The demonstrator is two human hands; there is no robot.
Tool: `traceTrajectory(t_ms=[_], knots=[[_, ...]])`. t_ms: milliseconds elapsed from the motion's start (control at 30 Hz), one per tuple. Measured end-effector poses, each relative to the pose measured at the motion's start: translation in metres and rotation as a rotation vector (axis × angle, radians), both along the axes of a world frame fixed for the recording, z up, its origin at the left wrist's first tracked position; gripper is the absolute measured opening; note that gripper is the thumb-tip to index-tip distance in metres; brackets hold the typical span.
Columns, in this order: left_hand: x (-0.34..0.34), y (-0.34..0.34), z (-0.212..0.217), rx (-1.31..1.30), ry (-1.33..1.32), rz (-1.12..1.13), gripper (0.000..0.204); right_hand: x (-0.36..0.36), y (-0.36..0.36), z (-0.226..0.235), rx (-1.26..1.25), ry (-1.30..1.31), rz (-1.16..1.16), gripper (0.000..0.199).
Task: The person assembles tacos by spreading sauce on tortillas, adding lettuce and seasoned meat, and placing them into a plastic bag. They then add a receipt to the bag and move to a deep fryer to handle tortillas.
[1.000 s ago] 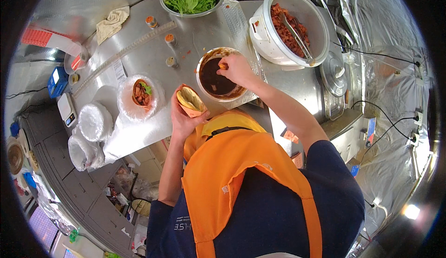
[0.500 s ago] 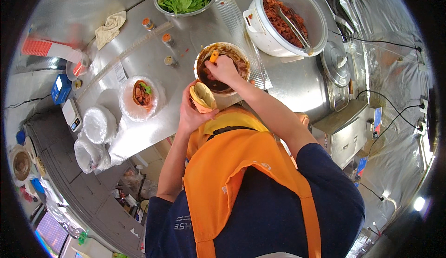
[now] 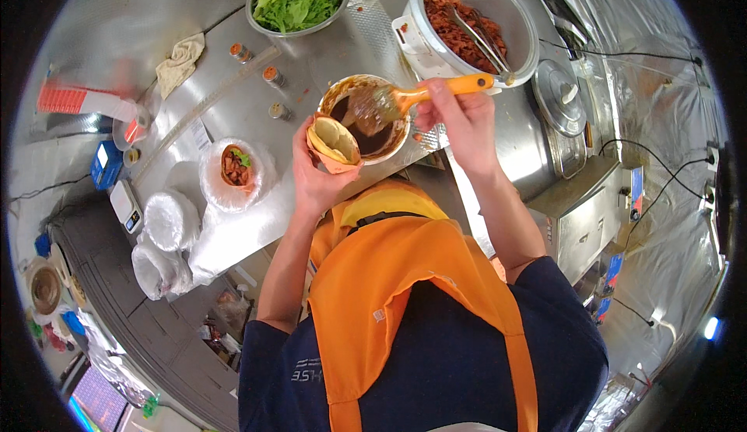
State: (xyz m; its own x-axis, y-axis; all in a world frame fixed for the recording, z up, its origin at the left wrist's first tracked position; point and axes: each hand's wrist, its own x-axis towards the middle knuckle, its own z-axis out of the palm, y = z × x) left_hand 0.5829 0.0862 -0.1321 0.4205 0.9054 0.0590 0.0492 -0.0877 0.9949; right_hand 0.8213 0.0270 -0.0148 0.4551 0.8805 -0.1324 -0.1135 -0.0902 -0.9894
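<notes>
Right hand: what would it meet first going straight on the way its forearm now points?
Probably the white pot, beyond the orange-handled utensil that the right hand holds; relative height is unclear, so it might pass above instead.

Open wrap (image 3: pixel 334 141) beside seemingly sauce-wet brush (image 3: pixel 408 99)

A metal table (image 3: pixel 327 57) bears a lettuce bowl (image 3: pixel 302 33), a sauce bowl (image 3: pixel 386 154) and three small jars (image 3: pixel 273 76)
</notes>
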Motion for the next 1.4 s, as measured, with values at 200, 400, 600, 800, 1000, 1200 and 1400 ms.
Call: traceTrajectory(t_ms=[200,400,600,800,1000,1200,1400], knots=[[0.017,0.013,0.019,0.151,0.143,-0.048,0.104,-0.049,0.014,-0.017,0.301,-0.751,0.256,0.025],[0.008,0.016,0.003,0.246,0.148,-0.005,0.098,-0.046,0.017,0.002,0.121,-0.747,0.166,0.025],[0.004,0.02,0.002,0.224,0.134,-0.009,0.1,-0.045,0.034,-0.007,0.118,-0.854,0.326,0.027],[-0.002,0.022,0.0,0.193,0.107,0.04,0.103,-0.057,0.037,0.007,0.129,-0.906,0.221,0.029],[-0.046,0.0,-0.062,-0.045,-0.091,0.101,0.118,-0.029,0.06,-0.056,-0.162,-1.064,0.276,0.036],[-0.029,-0.009,-0.05,-0.043,-0.052,-0.002,0.117,-0.056,0.087,-0.189,-0.441,-0.894,0.38,0.047],[-0.027,-0.007,-0.041,-0.015,0.045,0.069,0.117,0.0,0.057,-0.106,-0.358,-0.052,0.114,0.029]])
